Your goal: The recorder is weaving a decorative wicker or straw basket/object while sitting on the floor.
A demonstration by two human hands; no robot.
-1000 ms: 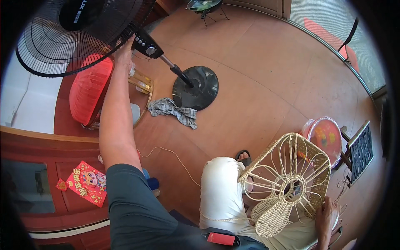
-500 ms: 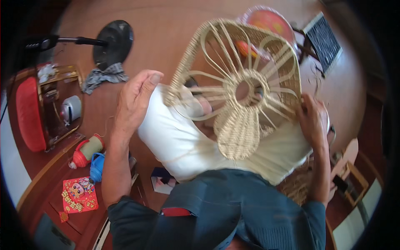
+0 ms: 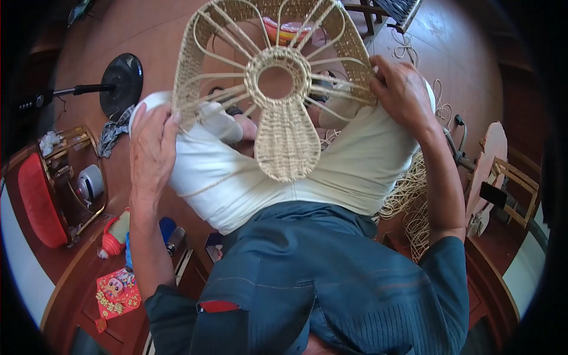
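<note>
A pale woven straw piece [image 3: 287, 139] is held up over my lap. It has a round plaited ring in its middle, a solid tongue pointing down toward me, spokes and loops fanning out, and a broad woven band around the far side. My left hand [image 3: 152, 145] is at the lower left end of the band, thumb and fingers closed at its edge. Opposite it, my right hand [image 3: 403, 97] pinches the band's right end. Some fingertips of both hands are hidden behind the weave.
Coils of straw cord [image 3: 408, 198] lie on the right, near a wooden stand [image 3: 488, 160]. On the left are a red-cushioned stool [image 3: 41, 201] on its side, a round black base [image 3: 122, 86], a red-topped bottle [image 3: 112, 236] and a red decorated packet [image 3: 118, 293].
The woven piece has shifted left and away from me and has straightened. My left hand, earlier apart from it with the thumb raised, now closes at its edge. The view has turned slightly.
</note>
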